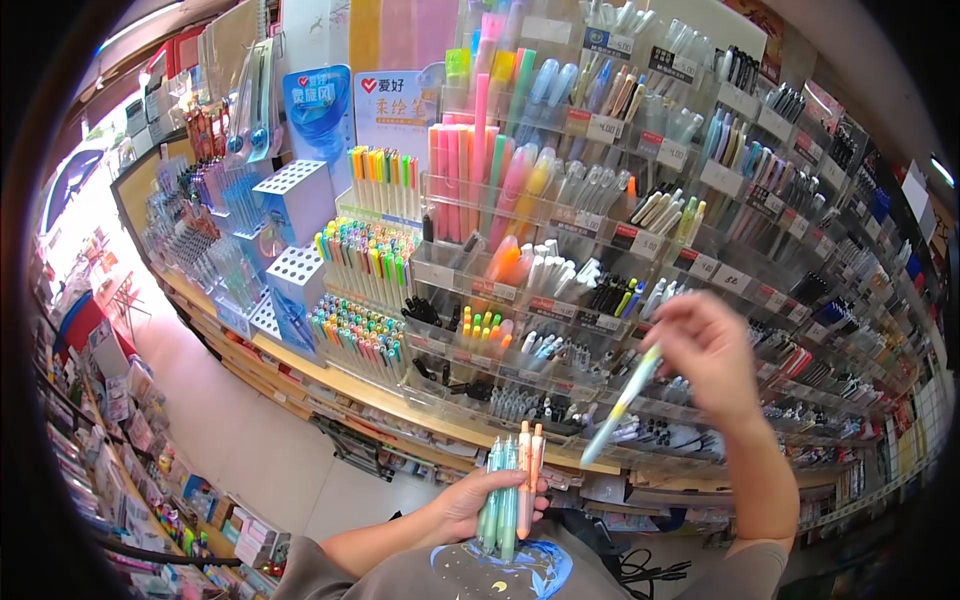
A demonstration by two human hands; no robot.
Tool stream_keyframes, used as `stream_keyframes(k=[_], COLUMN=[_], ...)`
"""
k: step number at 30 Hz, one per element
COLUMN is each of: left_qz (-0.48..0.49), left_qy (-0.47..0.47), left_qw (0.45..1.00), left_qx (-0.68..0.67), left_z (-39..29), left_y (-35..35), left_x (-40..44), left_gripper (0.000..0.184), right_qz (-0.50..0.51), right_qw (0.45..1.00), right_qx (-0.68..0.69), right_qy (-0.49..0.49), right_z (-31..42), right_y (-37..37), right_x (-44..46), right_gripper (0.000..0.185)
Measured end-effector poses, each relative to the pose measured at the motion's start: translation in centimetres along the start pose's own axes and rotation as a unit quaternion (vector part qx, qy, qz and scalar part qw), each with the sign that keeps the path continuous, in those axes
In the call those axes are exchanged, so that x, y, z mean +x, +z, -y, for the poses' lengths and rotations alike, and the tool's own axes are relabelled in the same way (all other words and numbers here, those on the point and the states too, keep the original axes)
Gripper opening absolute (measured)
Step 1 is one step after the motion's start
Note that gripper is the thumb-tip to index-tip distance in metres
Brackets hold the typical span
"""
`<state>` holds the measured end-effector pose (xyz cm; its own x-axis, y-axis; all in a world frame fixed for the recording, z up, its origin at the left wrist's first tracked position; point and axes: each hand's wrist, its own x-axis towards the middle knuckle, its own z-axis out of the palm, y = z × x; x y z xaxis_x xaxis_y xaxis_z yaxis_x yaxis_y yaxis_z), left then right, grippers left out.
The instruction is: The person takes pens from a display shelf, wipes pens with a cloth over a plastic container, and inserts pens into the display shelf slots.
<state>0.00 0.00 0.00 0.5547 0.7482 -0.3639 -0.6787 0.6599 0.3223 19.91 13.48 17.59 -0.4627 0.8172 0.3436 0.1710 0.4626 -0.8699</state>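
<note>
While the left hand grips gathered green pens and orange pens upright, the right hand pinches a pale pen, slanting below its fingertips, apart from that bundle and not yet set down; a stocked display rack stands beyond the fingers.

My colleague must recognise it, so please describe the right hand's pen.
Face the tall pen rack. Before it, the right hand holds one pale pen. Its yellow band sets it apart from the green pens and orange pens in the left hand.
</note>
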Motion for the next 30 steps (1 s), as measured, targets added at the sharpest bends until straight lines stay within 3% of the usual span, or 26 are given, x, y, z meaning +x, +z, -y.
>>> stream_keyframes(k=[2,5,8,13,20,30], left_qz=[-0.013,-0.028,-0.015,-0.015,-0.029,-0.044], left_qy=[-0.004,0.013,-0.015,-0.024,0.011,0.012], left_qw=[1.0,0.999,1.0,1.0,1.0,0.999], left_qx=[0.0,0.007,0.009,-0.003,-0.005,-0.004], left_z=[0.3,0.3,0.0,0.0,-0.1,0.0], left_y=[-0.5,-0.1,0.0,0.1,0.0,0.7], left_x=[0.5,0.7,0.6,0.6,0.2,0.2], left_gripper=[0.04,0.039,0.039,0.038,0.038,0.039], right_qz=[-0.152,-0.331,-0.399,-0.314,-0.175,-0.117], right_qw=[0.984,0.909,0.845,0.868,0.941,0.965], right_qx=[-0.033,-0.073,-0.137,-0.182,-0.154,-0.136], right_qy=[-0.084,-0.242,-0.329,-0.339,-0.245,-0.19], right_z=[1.8,4.0,4.2,1.4,-0.9,-0.8], right_y=[-3.1,-9.0,-12.9,-12.2,-8.6,-9.9], right_x=[1.3,3.9,6.3,9.3,10.3,10.4], right_gripper=[0.009,0.007,0.007,0.006,0.006,0.01])
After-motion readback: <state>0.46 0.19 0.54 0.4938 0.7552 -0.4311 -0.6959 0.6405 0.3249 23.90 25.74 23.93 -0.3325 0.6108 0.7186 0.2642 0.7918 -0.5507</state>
